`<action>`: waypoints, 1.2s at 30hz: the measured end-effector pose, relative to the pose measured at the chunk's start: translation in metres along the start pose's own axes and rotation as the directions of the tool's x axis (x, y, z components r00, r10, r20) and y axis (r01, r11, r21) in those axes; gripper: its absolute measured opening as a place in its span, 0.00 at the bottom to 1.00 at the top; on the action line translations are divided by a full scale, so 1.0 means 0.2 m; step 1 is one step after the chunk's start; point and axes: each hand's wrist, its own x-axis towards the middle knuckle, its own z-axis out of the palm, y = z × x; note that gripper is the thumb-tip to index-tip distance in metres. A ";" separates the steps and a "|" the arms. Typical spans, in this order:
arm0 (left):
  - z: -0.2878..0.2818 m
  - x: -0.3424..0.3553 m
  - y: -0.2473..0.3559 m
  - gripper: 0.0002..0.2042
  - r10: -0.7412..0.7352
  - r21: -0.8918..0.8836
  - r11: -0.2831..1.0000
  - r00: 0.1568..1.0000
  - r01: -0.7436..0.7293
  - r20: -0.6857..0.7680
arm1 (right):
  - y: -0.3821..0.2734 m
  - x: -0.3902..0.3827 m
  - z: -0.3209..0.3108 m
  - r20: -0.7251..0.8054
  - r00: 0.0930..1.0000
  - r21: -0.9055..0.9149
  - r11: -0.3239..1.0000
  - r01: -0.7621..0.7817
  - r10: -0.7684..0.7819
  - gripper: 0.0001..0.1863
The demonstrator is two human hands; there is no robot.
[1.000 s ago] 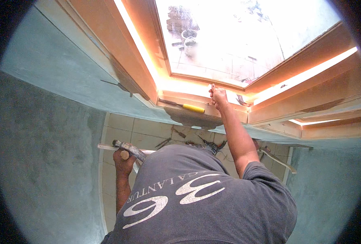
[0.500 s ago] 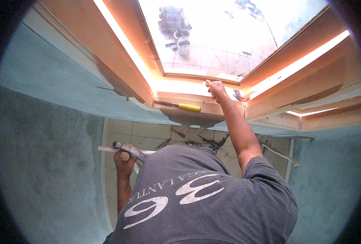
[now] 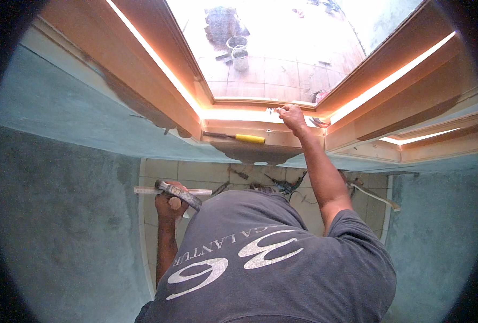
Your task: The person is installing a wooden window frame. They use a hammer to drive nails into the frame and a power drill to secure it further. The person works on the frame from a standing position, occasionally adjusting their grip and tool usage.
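My left hand (image 3: 167, 211) is low on the left, closed round a hammer (image 3: 191, 200) and a thin pale strip (image 3: 201, 192) that lies crosswise. The round end of the hammer's wooden handle points up at me. My right hand (image 3: 293, 119) reaches forward to the bottom of the wooden window frame (image 3: 298, 141). Its fingers are pinched together by the lower rail of the sash (image 3: 239, 102); a small pale thing shows at the fingertips, too bright to make out. A chisel with a yellow handle (image 3: 250, 139) rests on the frame's ledge, left of that hand.
A small metal piece (image 3: 320, 123) lies in the frame's right corner. Below, a power tool with a cable (image 3: 288, 185) and other tools lie on the tiled floor (image 3: 190, 172). Bluish plastered walls (image 3: 61, 215) flank me. Through the glass, buckets (image 3: 240, 59) stand outside.
My right hand has shifted slightly right along the bottom of the frame. My left hand has moved a little right and forward, showing more of the pale strip. The view has tilted slightly.
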 end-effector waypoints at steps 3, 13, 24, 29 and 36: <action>0.06 0.05 0.19 0.16 0.267 0.181 0.945 0.962 -0.273 0.060 | 0.03 -0.01 -0.04 -0.027 0.999 0.008 1.000 0.030 -0.030 0.18; 0.07 0.06 0.33 0.09 0.094 -0.272 0.953 0.985 -0.131 -0.147 | -0.40 -0.35 -0.05 -0.003 0.956 -0.030 0.956 0.292 -0.292 0.18; 0.16 0.05 0.50 0.13 0.204 -0.200 0.953 0.969 -0.229 -0.138 | -1.12 -1.09 0.39 0.782 0.380 0.171 0.757 0.630 -0.494 0.29; 0.08 0.01 0.48 0.12 0.300 -0.078 0.950 0.953 -0.301 -0.035 | -1.15 -1.15 0.42 0.811 0.402 0.083 0.764 0.639 -0.424 0.22; 0.00 -0.09 0.35 0.12 0.156 -0.101 0.985 0.967 -0.138 0.201 | -0.98 -1.35 0.61 0.753 0.466 0.272 0.864 0.424 -0.465 0.22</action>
